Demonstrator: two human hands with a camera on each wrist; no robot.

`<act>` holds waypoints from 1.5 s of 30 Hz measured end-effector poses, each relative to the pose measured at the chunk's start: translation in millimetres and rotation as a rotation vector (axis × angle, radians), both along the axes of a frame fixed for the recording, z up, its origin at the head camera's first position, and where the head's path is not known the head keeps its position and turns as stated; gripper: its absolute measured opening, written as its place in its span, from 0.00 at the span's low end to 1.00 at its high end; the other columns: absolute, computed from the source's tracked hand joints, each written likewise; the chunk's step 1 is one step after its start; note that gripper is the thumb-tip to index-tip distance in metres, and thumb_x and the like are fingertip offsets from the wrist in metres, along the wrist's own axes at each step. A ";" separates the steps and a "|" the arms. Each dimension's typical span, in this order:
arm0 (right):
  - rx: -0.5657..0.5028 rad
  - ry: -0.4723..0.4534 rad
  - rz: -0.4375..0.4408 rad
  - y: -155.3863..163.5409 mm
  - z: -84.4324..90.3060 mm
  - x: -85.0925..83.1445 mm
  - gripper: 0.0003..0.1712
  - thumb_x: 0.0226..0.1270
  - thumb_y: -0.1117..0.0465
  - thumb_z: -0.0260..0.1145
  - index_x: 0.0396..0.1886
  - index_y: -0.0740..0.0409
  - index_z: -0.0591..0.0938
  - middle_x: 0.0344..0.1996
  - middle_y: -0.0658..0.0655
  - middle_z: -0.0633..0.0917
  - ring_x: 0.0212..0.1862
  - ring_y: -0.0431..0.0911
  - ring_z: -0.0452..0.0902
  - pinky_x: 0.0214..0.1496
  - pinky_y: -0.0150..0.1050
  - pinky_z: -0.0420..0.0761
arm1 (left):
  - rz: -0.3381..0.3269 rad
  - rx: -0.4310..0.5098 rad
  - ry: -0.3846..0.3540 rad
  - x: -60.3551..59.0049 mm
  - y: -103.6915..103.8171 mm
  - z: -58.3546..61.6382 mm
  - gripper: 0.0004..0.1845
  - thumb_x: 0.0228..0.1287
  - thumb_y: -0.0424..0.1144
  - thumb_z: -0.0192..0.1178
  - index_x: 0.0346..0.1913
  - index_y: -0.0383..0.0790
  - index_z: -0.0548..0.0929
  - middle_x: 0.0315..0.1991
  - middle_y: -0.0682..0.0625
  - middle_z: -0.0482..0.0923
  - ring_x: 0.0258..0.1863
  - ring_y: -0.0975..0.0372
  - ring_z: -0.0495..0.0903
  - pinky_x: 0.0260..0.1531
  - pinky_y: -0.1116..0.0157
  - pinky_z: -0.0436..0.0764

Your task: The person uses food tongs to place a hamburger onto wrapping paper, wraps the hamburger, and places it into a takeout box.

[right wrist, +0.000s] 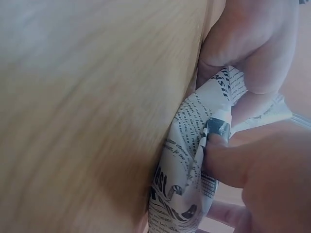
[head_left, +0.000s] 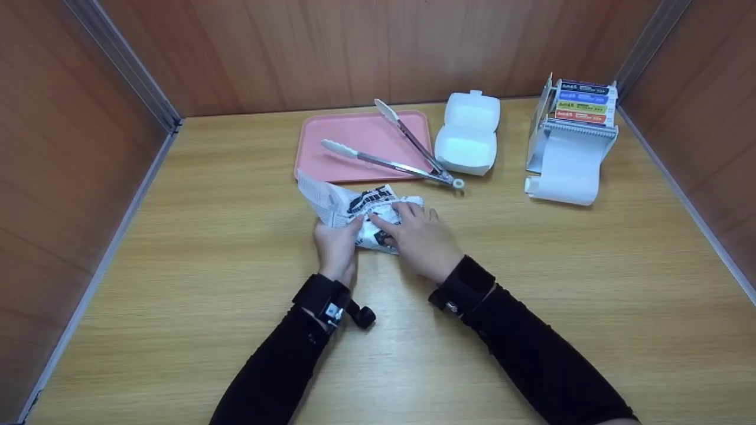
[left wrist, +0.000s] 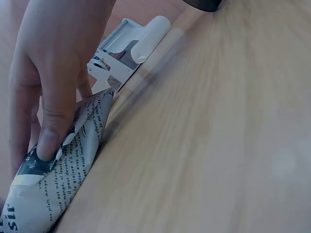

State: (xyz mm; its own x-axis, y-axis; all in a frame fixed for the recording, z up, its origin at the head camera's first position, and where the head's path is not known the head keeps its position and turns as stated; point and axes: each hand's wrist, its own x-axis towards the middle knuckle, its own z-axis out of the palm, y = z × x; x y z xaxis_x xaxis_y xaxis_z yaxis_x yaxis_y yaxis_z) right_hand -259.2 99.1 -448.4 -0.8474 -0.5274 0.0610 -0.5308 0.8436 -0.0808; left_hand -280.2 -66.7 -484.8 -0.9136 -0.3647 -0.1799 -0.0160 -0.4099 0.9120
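Observation:
A bundle of newsprint-patterned wrapping paper (head_left: 373, 203) lies on the table between both hands, folded over, with a loose flap standing up at its left. Whatever it may contain is hidden. My left hand (head_left: 336, 245) grips the bundle's left end, thumb on top; it also shows in the right wrist view (right wrist: 252, 43). Over the right part bends my right hand (head_left: 425, 242), holding the paper between thumb and fingers. In the left wrist view, the right thumb (left wrist: 48, 143) presses on a dark printed patch along the fold.
Behind the bundle is a pink tray (head_left: 313, 165), with spread metal tongs (head_left: 393, 165) lying partly across it. An open white foam box (head_left: 469, 133) stands beside the tray. Farther right is a dispenser (head_left: 582, 112) with a white roll (head_left: 570, 171) hanging out. Wooden panels enclose the table.

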 end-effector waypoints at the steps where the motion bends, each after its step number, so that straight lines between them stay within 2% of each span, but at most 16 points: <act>1: -0.001 -0.014 0.005 -0.1 0.8 0.2 0.34 0.85 0.47 0.56 0.86 0.33 0.61 0.76 0.66 0.69 0.76 0.64 0.67 0.73 0.68 0.71 | 0.002 -0.020 0.000 0.3 -0.3 -0.2 0.34 0.59 0.15 0.69 0.69 0.23 0.72 0.65 0.34 0.79 0.64 0.47 0.81 0.60 0.62 0.84; 4: -0.034 -0.094 0.007 1.1 4.7 -0.2 0.37 0.85 0.48 0.58 0.87 0.38 0.58 0.80 0.66 0.66 0.79 0.65 0.62 0.75 0.72 0.65 | -0.003 -0.038 -0.003 1.0 -1.1 -0.1 0.33 0.60 0.16 0.69 0.69 0.23 0.73 0.65 0.33 0.79 0.65 0.46 0.80 0.62 0.61 0.84; 7: -0.055 -0.172 0.003 4.8 8.2 -1.6 0.37 0.85 0.51 0.59 0.87 0.38 0.59 0.83 0.64 0.61 0.82 0.65 0.56 0.77 0.73 0.61 | -0.034 -0.044 -0.007 0.1 -1.7 -0.1 0.30 0.65 0.18 0.67 0.70 0.22 0.73 0.67 0.33 0.78 0.66 0.47 0.79 0.64 0.60 0.82; 10: -0.051 -0.194 0.012 8.8 8.1 -4.0 0.36 0.84 0.54 0.59 0.86 0.34 0.61 0.84 0.63 0.59 0.83 0.64 0.54 0.78 0.73 0.60 | -0.079 -0.092 -0.019 -1.8 -3.9 0.5 0.25 0.74 0.26 0.64 0.69 0.23 0.75 0.66 0.35 0.80 0.65 0.51 0.79 0.66 0.61 0.80; 12: -0.039 -0.186 0.022 10.3 7.2 -5.1 0.36 0.84 0.53 0.59 0.85 0.33 0.61 0.84 0.63 0.58 0.83 0.63 0.54 0.77 0.73 0.61 | -0.126 -0.159 -0.018 -2.2 -6.9 1.9 0.22 0.79 0.32 0.62 0.69 0.24 0.77 0.64 0.36 0.81 0.62 0.52 0.79 0.64 0.60 0.79; 15: -0.042 -0.174 0.039 11.1 6.0 -5.7 0.35 0.84 0.52 0.59 0.85 0.33 0.62 0.84 0.64 0.59 0.83 0.64 0.55 0.75 0.75 0.62 | -0.245 -0.275 0.035 -2.3 -13.5 5.4 0.23 0.84 0.38 0.55 0.71 0.27 0.77 0.67 0.36 0.79 0.67 0.52 0.76 0.70 0.58 0.74; 17: -0.040 -0.167 0.043 10.7 5.7 -5.8 0.35 0.84 0.52 0.59 0.85 0.33 0.63 0.84 0.64 0.60 0.82 0.64 0.56 0.74 0.76 0.62 | -0.342 -0.370 0.083 -2.3 -18.8 8.2 0.24 0.86 0.40 0.50 0.74 0.27 0.74 0.73 0.36 0.75 0.74 0.51 0.71 0.76 0.56 0.68; 19: -0.041 -0.162 0.042 10.6 5.4 -6.0 0.34 0.84 0.52 0.60 0.84 0.34 0.64 0.84 0.64 0.60 0.82 0.64 0.56 0.74 0.76 0.63 | -0.446 -0.467 0.133 -3.3 -24.6 9.9 0.27 0.88 0.41 0.46 0.78 0.28 0.67 0.79 0.37 0.67 0.81 0.50 0.62 0.82 0.55 0.58; 22: -0.035 -0.147 0.047 9.6 4.3 -6.8 0.33 0.84 0.52 0.60 0.84 0.35 0.65 0.83 0.64 0.61 0.82 0.64 0.58 0.74 0.75 0.64 | -0.591 -0.611 0.220 -6.0 -33.4 10.1 0.28 0.89 0.40 0.42 0.83 0.33 0.59 0.85 0.41 0.55 0.85 0.48 0.51 0.84 0.54 0.48; 25: -0.025 -0.139 0.053 8.4 2.5 -7.3 0.33 0.85 0.53 0.58 0.85 0.34 0.65 0.83 0.63 0.62 0.81 0.65 0.58 0.74 0.75 0.65 | -0.701 -0.663 0.311 -7.1 -40.1 9.2 0.29 0.89 0.37 0.40 0.85 0.37 0.53 0.87 0.47 0.46 0.86 0.50 0.44 0.84 0.54 0.42; 31: -0.005 -0.095 0.096 8.7 1.1 -5.1 0.42 0.79 0.66 0.61 0.86 0.32 0.62 0.80 0.67 0.63 0.79 0.66 0.61 0.71 0.75 0.69 | -0.799 -0.758 0.392 -2.4 -40.4 12.4 0.32 0.85 0.29 0.42 0.86 0.40 0.52 0.88 0.48 0.40 0.87 0.53 0.40 0.84 0.54 0.41; 33: 0.014 -0.059 0.114 9.0 1.6 -3.5 0.40 0.78 0.66 0.61 0.84 0.35 0.66 0.80 0.69 0.65 0.78 0.67 0.63 0.70 0.75 0.71 | -0.823 -0.842 0.401 -1.6 -38.0 13.7 0.32 0.85 0.30 0.44 0.86 0.43 0.54 0.88 0.47 0.39 0.87 0.51 0.39 0.84 0.53 0.41; 36: 0.019 -0.038 0.111 8.6 2.2 -1.8 0.32 0.83 0.62 0.58 0.82 0.41 0.71 0.79 0.68 0.68 0.78 0.67 0.64 0.71 0.74 0.70 | -0.867 -0.970 0.381 -0.3 -35.4 15.9 0.31 0.85 0.34 0.45 0.85 0.47 0.57 0.88 0.48 0.39 0.87 0.50 0.38 0.84 0.52 0.41; 39: -0.048 -0.104 0.090 8.3 3.6 -2.2 0.30 0.84 0.61 0.57 0.82 0.52 0.70 0.78 0.68 0.69 0.79 0.65 0.63 0.77 0.71 0.64 | -0.911 -1.116 0.366 -0.3 -33.9 17.8 0.32 0.84 0.35 0.46 0.85 0.46 0.56 0.88 0.46 0.37 0.87 0.48 0.36 0.84 0.49 0.41; 42: -0.164 -0.225 0.122 13.6 6.5 -8.6 0.29 0.81 0.62 0.63 0.78 0.60 0.74 0.76 0.65 0.73 0.78 0.61 0.66 0.81 0.62 0.63 | -0.941 -1.235 0.359 0.0 -32.7 18.9 0.35 0.81 0.33 0.48 0.86 0.43 0.53 0.88 0.43 0.35 0.87 0.47 0.34 0.84 0.47 0.41; 45: -0.287 -0.405 0.202 28.6 13.0 -18.9 0.25 0.76 0.63 0.68 0.70 0.62 0.81 0.64 0.63 0.84 0.67 0.58 0.78 0.73 0.55 0.75 | -0.958 -1.323 0.349 1.3 -30.4 20.5 0.40 0.76 0.29 0.49 0.86 0.43 0.50 0.88 0.40 0.32 0.87 0.45 0.33 0.84 0.46 0.40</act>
State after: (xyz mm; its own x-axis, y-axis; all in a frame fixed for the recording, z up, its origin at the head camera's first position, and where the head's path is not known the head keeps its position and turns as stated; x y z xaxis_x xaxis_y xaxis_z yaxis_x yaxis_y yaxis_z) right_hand -278.1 127.8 -435.5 -0.7163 -0.6927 -0.0842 -0.5586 0.6416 -0.5256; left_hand -278.9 -97.1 -464.4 -0.8084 0.5882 0.0222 0.4765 0.6318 0.6114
